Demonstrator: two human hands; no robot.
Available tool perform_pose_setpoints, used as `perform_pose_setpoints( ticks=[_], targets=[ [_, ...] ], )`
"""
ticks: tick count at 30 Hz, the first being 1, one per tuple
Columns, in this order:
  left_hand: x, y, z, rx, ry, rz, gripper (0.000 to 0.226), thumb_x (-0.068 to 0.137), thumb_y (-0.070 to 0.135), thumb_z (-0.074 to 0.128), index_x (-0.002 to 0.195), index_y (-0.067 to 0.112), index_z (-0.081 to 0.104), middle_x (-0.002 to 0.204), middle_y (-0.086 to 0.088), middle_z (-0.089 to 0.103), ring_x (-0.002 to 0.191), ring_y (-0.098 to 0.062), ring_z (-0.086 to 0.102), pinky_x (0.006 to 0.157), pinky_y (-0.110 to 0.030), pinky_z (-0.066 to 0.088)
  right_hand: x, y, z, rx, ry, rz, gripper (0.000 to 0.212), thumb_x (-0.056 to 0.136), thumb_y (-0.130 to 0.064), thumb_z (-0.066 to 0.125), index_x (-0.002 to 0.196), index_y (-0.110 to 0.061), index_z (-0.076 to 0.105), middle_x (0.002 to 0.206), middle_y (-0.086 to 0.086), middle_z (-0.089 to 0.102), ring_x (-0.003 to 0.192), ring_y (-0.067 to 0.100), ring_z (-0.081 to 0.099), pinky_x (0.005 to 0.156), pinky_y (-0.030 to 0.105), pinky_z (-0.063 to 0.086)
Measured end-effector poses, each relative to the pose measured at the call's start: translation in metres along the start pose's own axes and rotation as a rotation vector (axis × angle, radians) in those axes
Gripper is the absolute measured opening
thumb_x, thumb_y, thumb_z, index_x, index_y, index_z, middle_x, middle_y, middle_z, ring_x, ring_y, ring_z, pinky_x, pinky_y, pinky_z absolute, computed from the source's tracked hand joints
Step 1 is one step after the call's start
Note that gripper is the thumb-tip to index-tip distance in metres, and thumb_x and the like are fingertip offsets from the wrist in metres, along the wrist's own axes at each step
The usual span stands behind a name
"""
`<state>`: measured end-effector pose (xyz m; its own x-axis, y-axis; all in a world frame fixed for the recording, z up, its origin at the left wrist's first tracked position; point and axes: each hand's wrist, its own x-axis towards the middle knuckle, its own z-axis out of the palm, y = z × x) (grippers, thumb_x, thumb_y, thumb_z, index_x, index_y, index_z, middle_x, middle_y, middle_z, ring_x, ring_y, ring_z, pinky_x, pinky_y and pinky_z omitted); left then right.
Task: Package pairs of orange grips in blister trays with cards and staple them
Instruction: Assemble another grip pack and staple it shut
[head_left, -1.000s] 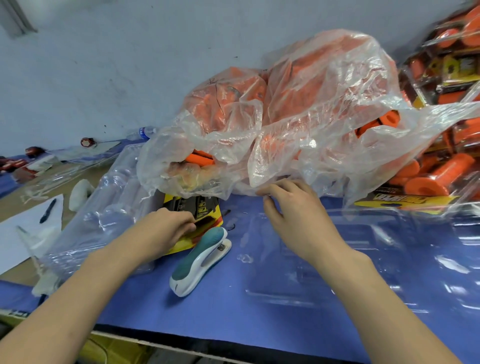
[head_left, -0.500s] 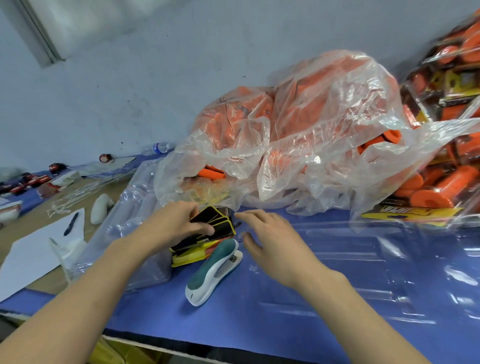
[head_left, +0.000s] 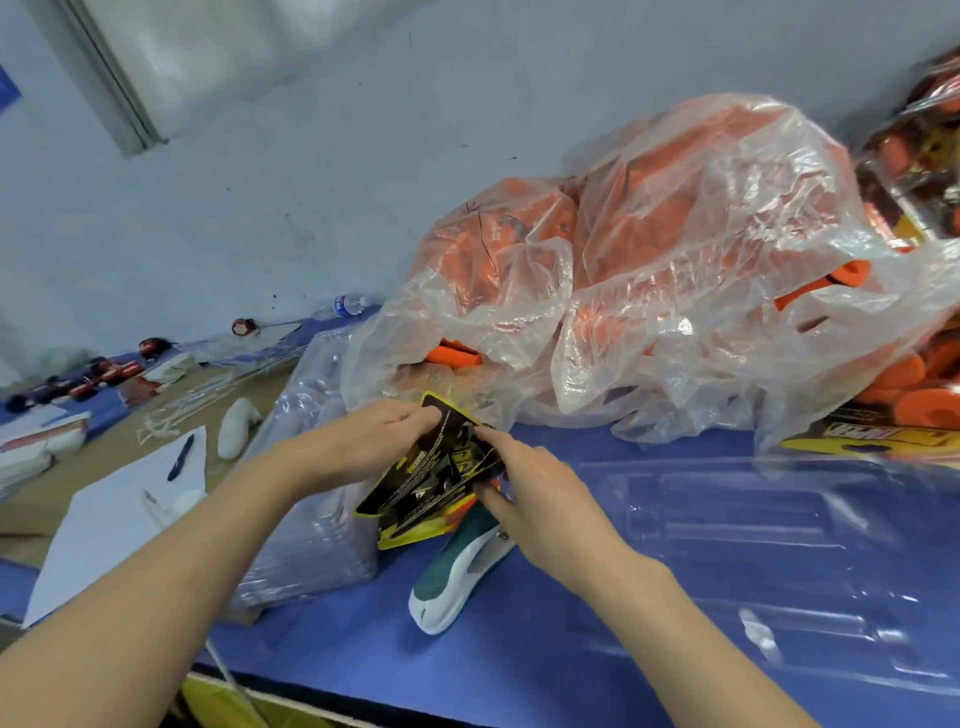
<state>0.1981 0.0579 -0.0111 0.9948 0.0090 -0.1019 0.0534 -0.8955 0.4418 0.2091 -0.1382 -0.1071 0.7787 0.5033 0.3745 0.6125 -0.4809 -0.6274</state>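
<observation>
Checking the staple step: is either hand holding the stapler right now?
No, the stapler lies on the blue mat while the left hand and right hand hold the cards.

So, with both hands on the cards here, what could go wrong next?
Several cards are fanned between the left hand and right hand, so two might come away together, or some might slip out. The stapler lies directly under them and could get knocked. The loose bag of grips sags right beside the clear tray and may get in the way of loading.
</observation>
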Motion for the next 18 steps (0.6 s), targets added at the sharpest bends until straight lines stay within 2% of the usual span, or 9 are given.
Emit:
perform_pose_setpoints(
  ticks=[2, 3, 7, 9, 11, 13, 15, 16, 18],
  targets=[
    [0.003, 0.002, -0.006, 0.109, 0.082, -0.012, 0.045, 0.103, 0.038, 0.037, 0.065, 0.017, 0.047, 0.059, 0.005, 0.054, 0.059, -0.013, 0.049, 0.067, -0.037, 0.039, 0.0, 0.0, -0.001, -0.01, -0.026, 0.016, 0.028, 0.099, -0.035, 0.05, 0.126, -0.03, 0.052, 0.11, -0.007, 0.062, 0.104, 0.022, 0.052, 0.087, 0.04, 0.044],
    [0.003, 0.005, -0.013, 0.21, 0.161, -0.01, 0.043, 0.104, 0.034, 0.036, 0.064, 0.018, 0.044, 0.062, 0.002, 0.054, 0.063, -0.016, 0.049, 0.065, -0.036, 0.037, 0.0, 0.0, 0.0, -0.017, -0.037, 0.023, 0.021, 0.099, -0.036, 0.049, 0.117, -0.028, 0.056, 0.106, -0.006, 0.062, 0.101, 0.022, 0.053, 0.085, 0.039, 0.044],
    [-0.005, 0.019, -0.067, 0.537, 0.519, 0.042, 0.035, 0.105, 0.026, 0.035, 0.086, 0.006, 0.056, 0.098, -0.028, 0.063, 0.087, -0.037, 0.057, 0.076, -0.044, 0.044, 0.001, 0.001, 0.003, -0.054, -0.016, 0.033, 0.021, 0.099, -0.04, 0.047, 0.102, -0.022, 0.057, 0.093, -0.004, 0.062, 0.089, 0.023, 0.054, 0.068, 0.036, 0.04],
    [-0.015, 0.028, -0.103, 0.61, 0.742, 0.075, 0.041, 0.103, 0.04, 0.032, 0.096, 0.009, 0.058, 0.102, -0.031, 0.063, 0.091, -0.045, 0.059, 0.072, -0.045, 0.044, 0.002, 0.001, 0.004, -0.058, 0.003, 0.054, 0.022, 0.099, -0.042, 0.047, 0.099, -0.023, 0.057, 0.09, -0.004, 0.062, 0.086, 0.023, 0.055, 0.067, 0.036, 0.041],
    [-0.029, 0.035, -0.133, 0.686, 0.985, 0.151, 0.047, 0.098, 0.052, 0.025, 0.096, 0.014, 0.053, 0.095, -0.034, 0.061, 0.084, -0.05, 0.059, 0.065, -0.045, 0.041, 0.003, 0.002, 0.006, -0.059, 0.009, 0.085, 0.023, 0.098, -0.044, 0.047, 0.097, -0.023, 0.057, 0.089, -0.004, 0.064, 0.085, 0.023, 0.057, 0.068, 0.037, 0.046],
    [-0.042, 0.04, -0.157, 0.636, 1.13, 0.229, 0.048, 0.099, 0.058, 0.022, 0.096, 0.019, 0.049, 0.091, -0.032, 0.059, 0.081, -0.049, 0.058, 0.068, -0.051, 0.048, 0.002, 0.001, 0.007, -0.034, 0.009, 0.092, 0.022, 0.097, -0.044, 0.048, 0.1, -0.025, 0.058, 0.093, -0.004, 0.065, 0.089, 0.023, 0.059, 0.073, 0.039, 0.05],
    [-0.052, 0.046, -0.167, 0.392, 1.187, 0.319, 0.047, 0.097, 0.067, 0.023, 0.097, 0.03, 0.051, 0.095, -0.017, 0.061, 0.093, -0.044, 0.058, 0.085, -0.055, 0.048, 0.0, -0.003, 0.006, 0.015, -0.008, 0.071, 0.024, 0.098, -0.039, 0.05, 0.121, -0.035, 0.054, 0.111, -0.008, 0.062, 0.1, 0.021, 0.058, 0.081, 0.038, 0.05],
    [-0.057, 0.052, -0.164, 0.267, 1.229, 0.345, 0.044, 0.094, 0.072, 0.024, 0.093, 0.038, 0.052, 0.095, 0.0, 0.063, 0.098, -0.034, 0.06, 0.093, -0.047, 0.048, -0.001, -0.005, 0.004, 0.019, -0.023, 0.053, 0.037, 0.098, -0.033, 0.05, 0.133, -0.041, 0.044, 0.121, -0.009, 0.057, 0.105, 0.021, 0.057, 0.083, 0.038, 0.049],
    [-0.069, 0.071, -0.141, 0.08, 1.326, 0.329, 0.037, 0.089, 0.079, 0.026, 0.085, 0.051, 0.05, 0.085, 0.029, 0.058, 0.087, 0.008, 0.058, 0.089, -0.016, 0.046, -0.008, -0.01, -0.002, -0.021, -0.037, 0.02, 0.065, 0.097, -0.016, 0.047, 0.147, -0.048, 0.02, 0.139, -0.009, 0.044, 0.106, 0.027, 0.056, 0.082, 0.041, 0.05]
  ],
)
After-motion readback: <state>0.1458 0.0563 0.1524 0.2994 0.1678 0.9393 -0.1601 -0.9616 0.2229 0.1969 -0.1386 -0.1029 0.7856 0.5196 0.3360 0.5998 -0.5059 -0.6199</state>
